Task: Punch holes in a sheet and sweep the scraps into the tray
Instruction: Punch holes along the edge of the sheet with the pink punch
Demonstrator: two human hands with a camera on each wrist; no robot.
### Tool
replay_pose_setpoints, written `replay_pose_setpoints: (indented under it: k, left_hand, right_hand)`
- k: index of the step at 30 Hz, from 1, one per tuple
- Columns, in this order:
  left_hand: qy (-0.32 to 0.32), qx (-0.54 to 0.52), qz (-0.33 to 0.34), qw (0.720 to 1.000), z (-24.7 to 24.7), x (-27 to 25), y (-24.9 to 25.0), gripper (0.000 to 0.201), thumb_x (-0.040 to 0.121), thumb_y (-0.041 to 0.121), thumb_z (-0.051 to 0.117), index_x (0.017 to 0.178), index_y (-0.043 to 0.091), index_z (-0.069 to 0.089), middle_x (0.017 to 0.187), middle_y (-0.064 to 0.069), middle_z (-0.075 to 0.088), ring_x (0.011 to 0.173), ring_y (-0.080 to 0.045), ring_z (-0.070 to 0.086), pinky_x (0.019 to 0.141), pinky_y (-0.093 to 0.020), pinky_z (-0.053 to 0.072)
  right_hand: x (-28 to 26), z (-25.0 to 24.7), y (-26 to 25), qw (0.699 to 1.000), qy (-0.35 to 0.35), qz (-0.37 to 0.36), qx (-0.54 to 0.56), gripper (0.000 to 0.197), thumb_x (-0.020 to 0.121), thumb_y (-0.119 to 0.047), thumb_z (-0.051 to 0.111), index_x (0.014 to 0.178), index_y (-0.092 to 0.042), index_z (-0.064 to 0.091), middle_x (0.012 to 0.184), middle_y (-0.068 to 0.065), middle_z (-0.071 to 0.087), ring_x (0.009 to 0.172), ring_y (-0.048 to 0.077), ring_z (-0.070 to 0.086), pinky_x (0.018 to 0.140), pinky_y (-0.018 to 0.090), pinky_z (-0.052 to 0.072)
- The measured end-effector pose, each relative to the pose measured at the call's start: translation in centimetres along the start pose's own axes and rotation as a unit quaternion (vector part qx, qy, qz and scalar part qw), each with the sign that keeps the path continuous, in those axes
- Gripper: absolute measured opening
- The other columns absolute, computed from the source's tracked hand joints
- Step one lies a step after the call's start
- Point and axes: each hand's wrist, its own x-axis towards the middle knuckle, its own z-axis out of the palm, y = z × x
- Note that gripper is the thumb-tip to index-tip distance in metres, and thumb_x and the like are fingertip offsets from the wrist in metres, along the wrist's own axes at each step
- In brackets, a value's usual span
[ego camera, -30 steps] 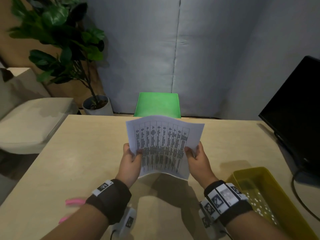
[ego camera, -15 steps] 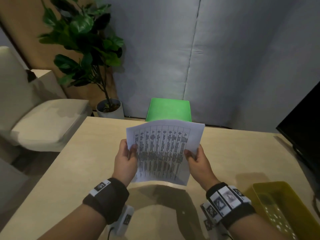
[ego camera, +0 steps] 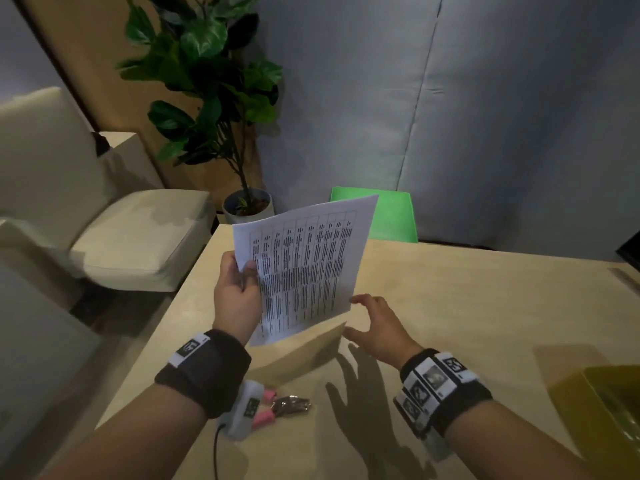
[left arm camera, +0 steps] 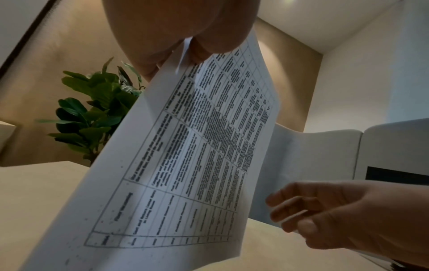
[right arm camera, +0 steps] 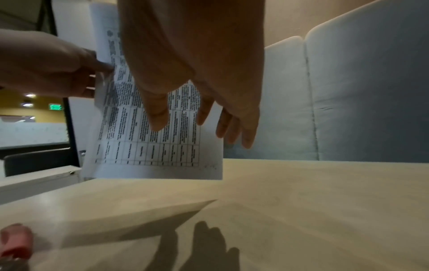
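Head view: right hand (ego camera: 375, 327) has released the sheet (ego camera: 304, 265); left hand (ego camera: 235, 292) holds it.

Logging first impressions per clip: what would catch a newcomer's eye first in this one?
The printed sheet, covered in a dense table, stands out: the left hand pinches its left edge and holds it above the wooden table. The right hand hovers open just off the sheet's lower right corner. Near the table's front edge lies a pink-handled hole punch, and a yellow tray sits at the far right.
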Motion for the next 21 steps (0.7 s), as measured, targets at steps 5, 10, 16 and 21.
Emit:
replay_pose_setpoints:
  k: [5,10,16,21]
  left_hand:
    - [0.003,0.011,-0.002,1.000,-3.1,0.2,-0.8,0.004,0.100,0.018,0.040,0.100,0.015,0.042,0.090,0.010,0.061,0.074,0.005,0.061,0.052,-0.004,0.045]
    - [0.004,0.020,-0.016,1.000,-5.6,-0.1,-2.3,0.012,0.099,0.021,0.040,0.090,0.028,0.044,0.091,0.008,0.063,0.082,-0.004,0.063,0.059,-0.016,0.048]
    - [0.014,0.029,-0.020,0.999,-7.4,-0.3,-3.1,0.005,0.099,0.018,0.040,0.100,0.015,0.044,0.089,0.009,0.063,0.081,-0.007,0.064,0.068,-0.027,0.054]
    - [0.008,0.029,-0.028,0.999,-8.3,-1.0,-3.9,0.005,0.099,0.017,0.039,0.101,0.016,0.043,0.092,0.009,0.063,0.079,-0.002,0.064,0.070,-0.029,0.053]
  right_hand:
    - [0.3,3.5,-2.6,0.988,-0.107,-0.047,-0.099,0.056,0.083,-0.035,0.069,0.132,-0.019,0.049,0.135,0.006,0.042,0.125,0.024,0.042,0.103,0.033,0.039]
    - [0.4,6.9,-5.3,0.971,-0.171,-0.076,-0.152,0.056,0.080,-0.035,0.070,0.129,-0.018,0.050,0.133,0.008,0.043,0.122,0.027,0.045,0.103,0.036,0.041]
    - [0.3,10.9,-7.6,0.943,-0.240,-0.096,-0.210,0.061,0.076,-0.039,0.072,0.130,-0.024,0.048,0.139,0.005,0.039,0.129,0.026,0.040,0.108,0.037,0.038]
    - [-0.5,13.8,-8.2,0.916,-0.287,-0.105,-0.259,0.085,0.069,-0.051,0.078,0.138,-0.020,0.040,0.142,0.007,0.035,0.130,0.028,0.039,0.109,0.041,0.037]
